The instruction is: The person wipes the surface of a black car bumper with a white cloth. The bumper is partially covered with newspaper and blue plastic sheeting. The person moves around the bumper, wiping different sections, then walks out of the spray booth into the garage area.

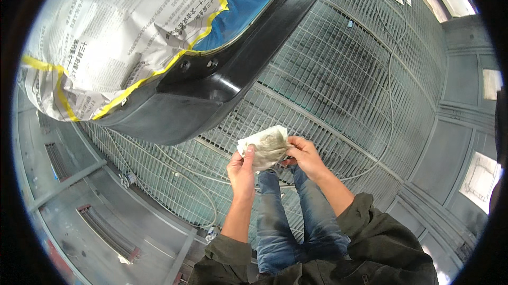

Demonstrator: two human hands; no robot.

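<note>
Between my two hands I hold a white cloth (pixel 263 148) smudged with grey dirt, in front of my body above the grating. My left hand (pixel 242 166) grips its left edge, with the thumb pressed on top. On the other side, the fingers of my right hand (pixel 305 157) pinch the right edge of the cloth. Beyond my hands, to the upper left, is a dull black car bumper (pixel 196 106). Printed newspaper (pixel 121 36) held by yellow masking tape (pixel 153 76) covers the part behind it, and blue sheeting (pixel 246 2) shows next to the paper.
A metal floor grating (pixel 338 94) spans the ground under my feet. A pale hose (pixel 390 89) runs across it in loops, also near my left arm. Grey wall panels with vents (pixel 106 232) stand on the left, and more panels (pixel 439 147) on the right.
</note>
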